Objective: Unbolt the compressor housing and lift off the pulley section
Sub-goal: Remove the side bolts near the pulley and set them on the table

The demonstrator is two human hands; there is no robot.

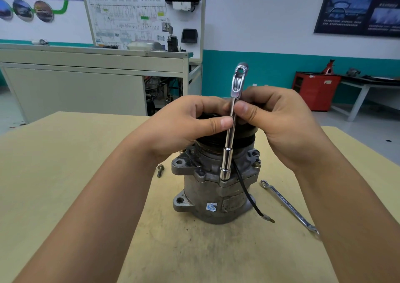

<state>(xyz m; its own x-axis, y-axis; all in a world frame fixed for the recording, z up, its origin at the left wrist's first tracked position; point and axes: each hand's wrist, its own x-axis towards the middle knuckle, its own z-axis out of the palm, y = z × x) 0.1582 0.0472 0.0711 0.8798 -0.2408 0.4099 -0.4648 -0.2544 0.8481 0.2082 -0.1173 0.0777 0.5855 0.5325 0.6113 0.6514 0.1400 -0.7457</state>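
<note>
The compressor (214, 196) stands upright in the middle of the table (65, 174) with the pulley section (246, 135) on top, so the housing bolts around its flange face up where I can reach them from above. A long socket driver (229, 135) stands nearly upright on the near side of the compressor. Its socket is seated on the flange, and I judge a bolt head sits hidden beneath it. Both hands hold the thin shaft just above the pulley. My left hand (186, 122) pinches it between thumb and fingers (207, 104) from the left, and my right hand (281, 118) pinches it a little higher from the right. That two-sided pinch suits twirling the shaft, so I judge this bolt is loose enough to spin out by hand. One bolt (160, 170) lies on the table just left of the compressor and two bolts (256, 163) sit in the flange on its right side, so the unbolting looks partway done. A wrench (290, 207) lies to the right of the compressor, within easy reach, and a black wire (249, 194) trails down its front right.
</note>
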